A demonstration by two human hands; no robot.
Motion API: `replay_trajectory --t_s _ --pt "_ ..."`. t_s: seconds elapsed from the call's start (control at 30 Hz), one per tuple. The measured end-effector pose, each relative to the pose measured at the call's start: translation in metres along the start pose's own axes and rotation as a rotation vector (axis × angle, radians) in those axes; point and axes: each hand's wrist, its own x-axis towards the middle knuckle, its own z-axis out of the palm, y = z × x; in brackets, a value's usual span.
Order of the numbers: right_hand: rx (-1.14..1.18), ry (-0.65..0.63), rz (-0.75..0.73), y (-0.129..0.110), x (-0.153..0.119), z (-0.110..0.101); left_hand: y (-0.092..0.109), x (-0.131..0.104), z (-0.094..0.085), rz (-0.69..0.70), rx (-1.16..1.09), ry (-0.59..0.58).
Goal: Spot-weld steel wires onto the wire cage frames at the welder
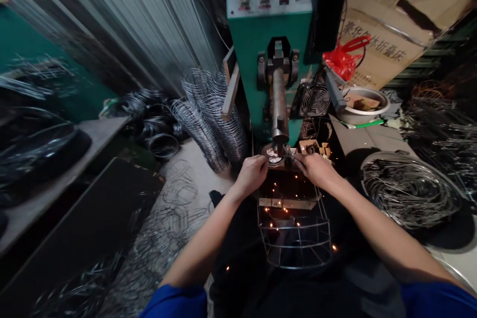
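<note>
My left hand (253, 174) is closed with its fingertips pinched at the left side of a wire cage (298, 247). On the other side, my right hand (316, 169) pinches the cage's upper wire near the electrode. The cage hangs down between my forearms, its curved rings towards my lap. Right above the wire between my hands stands the round upper electrode (280, 109) of a green spot welder (246, 69). Orange sparks fall through and around the cage. The exact contact under the electrode tip is too small to make out.
Stacked wire rings (208, 119) stand left of the welder. Loose wire pieces (167, 228) litter the floor. To the right are a tub of bent wires (410, 194), a white bowl (363, 115), a small fan (315, 99) and a cardboard box (387, 25).
</note>
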Motion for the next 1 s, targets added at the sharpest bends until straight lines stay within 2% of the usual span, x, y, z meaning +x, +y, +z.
replay_trajectory --t_s 0.17,0.27,0.3,0.37,0.47,0.53,0.57,0.63,0.7,0.77,0.8,0.87,0.93,1.0 --pt "0.035 0.001 0.016 0.001 0.002 0.003 0.005 0.003 0.000 -0.039 -0.035 0.013" --pt "0.088 0.050 0.018 0.000 -0.010 0.006 0.007 -0.003 -0.003 -0.089 -0.070 0.020" --pt "0.109 0.095 0.007 0.000 -0.018 0.007 0.006 -0.009 -0.004 -0.126 -0.131 0.021" --pt "0.151 0.223 -0.026 0.000 -0.037 0.008 0.003 -0.029 0.000 -0.256 -0.412 0.030" --pt "0.182 0.421 -0.065 0.003 -0.065 0.004 0.004 -0.077 0.020 -0.576 -1.047 0.042" --pt "0.190 0.503 -0.069 0.004 -0.078 -0.001 0.014 -0.112 0.043 -0.791 -1.335 -0.006" --pt "0.198 0.532 -0.064 0.003 -0.082 -0.003 0.023 -0.126 0.055 -0.868 -1.451 -0.068" --pt "0.234 0.593 -0.055 0.002 -0.089 -0.004 0.043 -0.143 0.078 -0.925 -1.656 -0.197" --pt "0.304 0.641 -0.050 0.009 -0.097 0.000 0.060 -0.146 0.094 -0.952 -1.756 -0.229" --pt "0.363 0.641 0.006 0.032 -0.113 0.016 0.069 -0.141 0.102 -0.996 -1.712 -0.134" --pt "0.366 0.626 0.079 0.052 -0.126 0.028 0.069 -0.138 0.104 -1.014 -1.645 -0.066" --pt "0.285 0.568 0.334 0.103 -0.163 0.064 0.062 -0.137 0.104 -1.009 -1.472 0.055" --pt "0.121 0.378 0.700 0.156 -0.217 0.107 0.050 -0.140 0.104 -0.960 -1.307 0.113" --pt "0.027 0.112 0.927 0.193 -0.273 0.151 0.040 -0.144 0.105 -0.916 -1.179 0.121"
